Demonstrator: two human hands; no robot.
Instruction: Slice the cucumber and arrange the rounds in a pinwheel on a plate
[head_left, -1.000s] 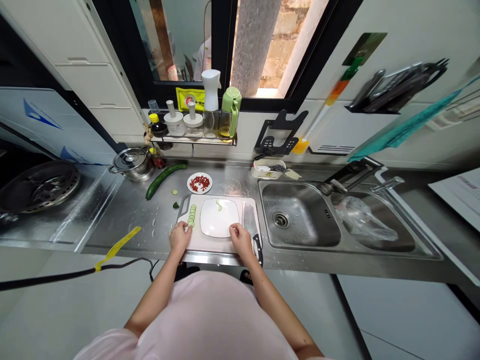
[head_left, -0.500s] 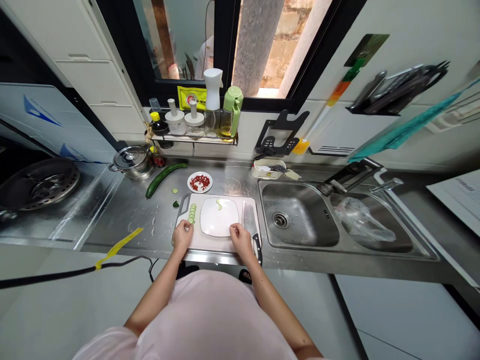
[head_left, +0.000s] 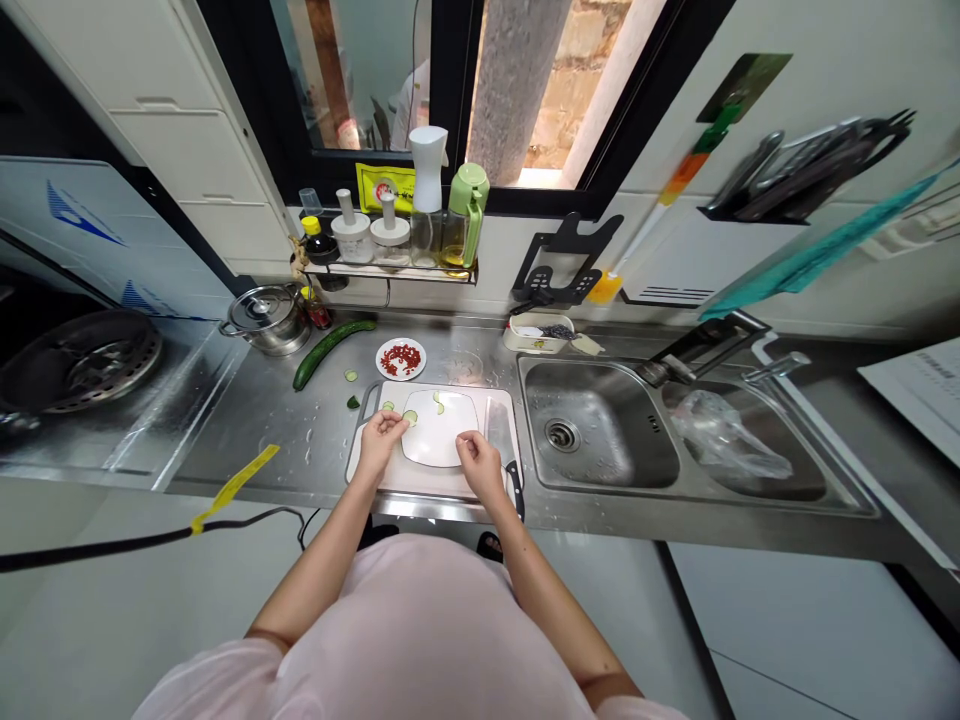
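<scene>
My left hand [head_left: 382, 441] pinches a thin green-rimmed cucumber slice [head_left: 410, 417] over the left part of a white square plate [head_left: 439, 440]. More slices [head_left: 388, 406] lie beside the plate on the pink cutting board [head_left: 427, 482], partly hidden by this hand. Near the plate's top edge rest a few cucumber pieces [head_left: 439, 403]. At the plate's right edge is my right hand [head_left: 478, 462], its thumb and fingertips pressed together; whatever they hold, if anything, is too small to make out. A knife with a black handle [head_left: 514, 488] lies along the board's right side.
Behind the board stands a small plate of chopped red pieces [head_left: 400, 359]. A whole cucumber [head_left: 330, 352] and a steel pot [head_left: 268, 318] are at the left. The sink [head_left: 600, 430] lies to the right. Bottles and jars line a wall shelf [head_left: 397, 270].
My left hand has moved up and right from the row of slices to the plate, carrying one slice. My right hand has risen slightly at the plate's right edge.
</scene>
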